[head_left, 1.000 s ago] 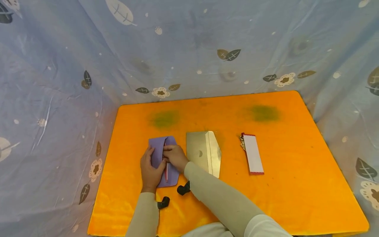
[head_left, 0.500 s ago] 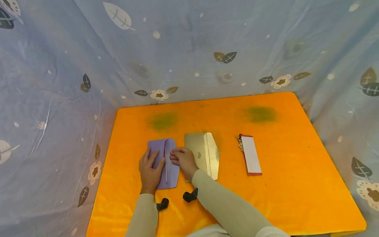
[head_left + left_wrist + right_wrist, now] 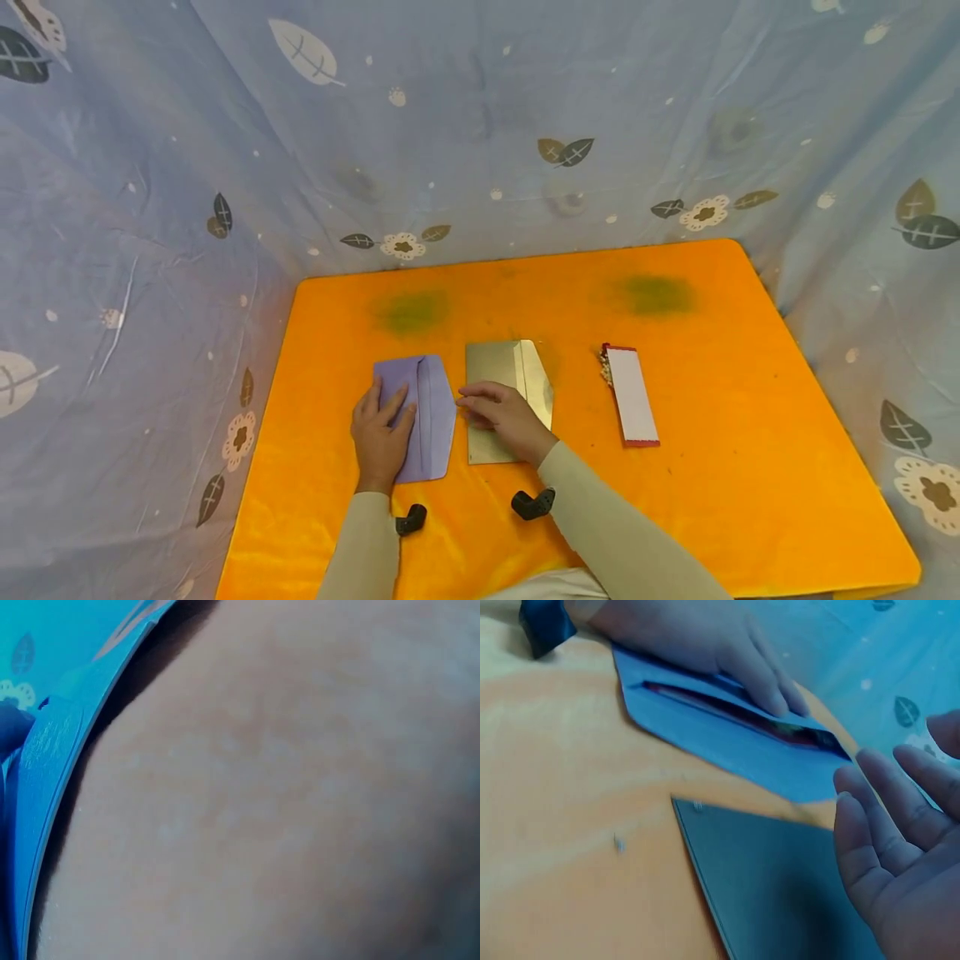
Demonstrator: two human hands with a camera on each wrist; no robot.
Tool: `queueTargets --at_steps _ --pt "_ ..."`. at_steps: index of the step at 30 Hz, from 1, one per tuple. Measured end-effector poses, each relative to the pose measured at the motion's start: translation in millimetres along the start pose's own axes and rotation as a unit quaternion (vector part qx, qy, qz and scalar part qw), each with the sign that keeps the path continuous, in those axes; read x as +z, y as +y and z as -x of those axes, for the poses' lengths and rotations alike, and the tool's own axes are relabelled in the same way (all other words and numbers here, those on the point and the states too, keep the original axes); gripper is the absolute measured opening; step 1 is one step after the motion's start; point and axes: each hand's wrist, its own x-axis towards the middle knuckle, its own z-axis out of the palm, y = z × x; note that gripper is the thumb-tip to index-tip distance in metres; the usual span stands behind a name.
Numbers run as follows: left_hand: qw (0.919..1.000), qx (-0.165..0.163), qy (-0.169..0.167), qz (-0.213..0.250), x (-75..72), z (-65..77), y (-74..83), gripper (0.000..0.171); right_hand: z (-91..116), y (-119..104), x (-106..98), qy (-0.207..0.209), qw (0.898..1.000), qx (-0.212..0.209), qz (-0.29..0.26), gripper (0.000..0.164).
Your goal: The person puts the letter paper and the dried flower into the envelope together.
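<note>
My left hand [image 3: 381,437] rests with spread fingers on the left part of a purple envelope [image 3: 438,425], whose flap lies unfolded to the right. In the right wrist view this envelope's slot gapes a little, and a red-edged, dark-patterned insert [image 3: 727,714] shows inside. My right hand [image 3: 512,418] hovers over a gold envelope [image 3: 491,362], fingers loosely bent and holding nothing; its fingertips are near the purple flap's edge. Blurred skin fills most of the left wrist view, with a strip of the envelope [image 3: 49,765] at the left.
To the right lies a narrow white card [image 3: 632,396] with red ends and small pale decorations [image 3: 604,367] along its left side. An orange cloth [image 3: 750,467] covers the table. Patterned blue curtains [image 3: 450,100] stand around the back and sides.
My right hand has left the purple envelope's slot and moved right, over the gold envelope. The purple flap now lies flatter. My left hand has stayed on the envelope, its fingers now spread flatter.
</note>
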Motion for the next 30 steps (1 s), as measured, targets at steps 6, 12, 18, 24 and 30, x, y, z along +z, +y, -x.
queueTargets --at_steps 6,12,18,24,30 --pt "1.0000 -0.006 -0.007 -0.001 1.3 0.0 -1.0 0.039 17.1 -1.2 -22.7 0.009 1.000 -0.001 0.000 0.047" --pt "0.9998 -0.004 -0.009 -0.018 3.0 0.8 -1.9 0.041 31.2 -5.8 -49.0 0.053 0.998 -0.008 -0.019 0.047" --pt "0.9995 -0.010 -0.018 -0.023 0.7 0.6 1.2 0.046 44.1 -9.9 -74.4 0.102 0.994 -0.016 -0.025 0.044" --pt "0.9991 -0.020 -0.026 -0.026 -0.3 -0.4 1.7 0.047 52.9 -7.1 -96.6 0.122 0.992 -0.036 -0.010 0.051" --pt "0.9992 -0.020 -0.027 -0.021 -0.6 0.4 1.0 0.046 62.2 -5.9 -111.6 0.148 0.988 -0.034 0.019 0.054"
